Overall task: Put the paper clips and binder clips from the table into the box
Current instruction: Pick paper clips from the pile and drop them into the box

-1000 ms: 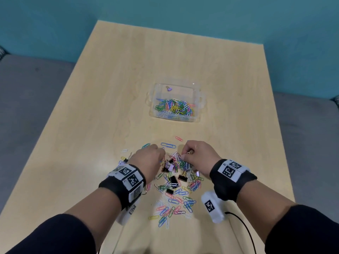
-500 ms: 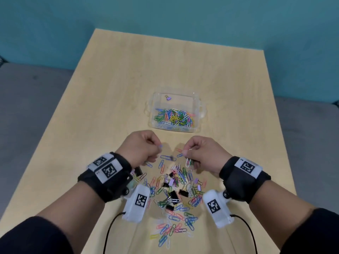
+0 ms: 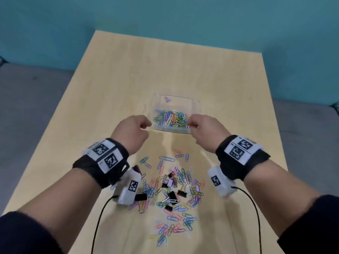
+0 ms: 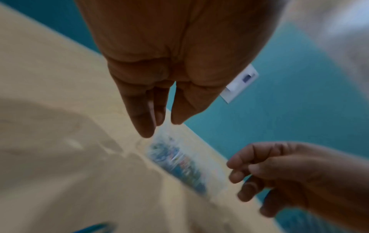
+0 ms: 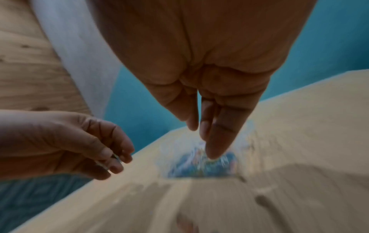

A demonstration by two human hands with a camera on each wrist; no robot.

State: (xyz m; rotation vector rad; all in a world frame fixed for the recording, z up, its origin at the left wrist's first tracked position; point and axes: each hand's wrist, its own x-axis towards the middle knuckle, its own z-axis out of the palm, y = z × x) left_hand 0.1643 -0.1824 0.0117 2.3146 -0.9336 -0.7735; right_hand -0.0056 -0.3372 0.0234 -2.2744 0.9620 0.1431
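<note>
The clear plastic box stands mid-table with a heap of coloured paper clips and one purple binder clip inside. My left hand hovers at its near left corner and pinches a small metal clip between thumb and fingers. My right hand hovers at the near right corner with thumb and fingertips pressed together; blur hides what it pinches. Nearer to me on the table lies the loose pile of paper clips and black and purple binder clips. Both wrist views are blurred; the box shows below the fingertips.
The light wooden table is bordered by a teal wall behind and grey floor on both sides. Black cables trail from the wrist cameras across the near table edge.
Both hands have lifted off the pile and moved away from me to the box's near corners, each still pinched shut. The pile now lies uncovered behind the wrists.
</note>
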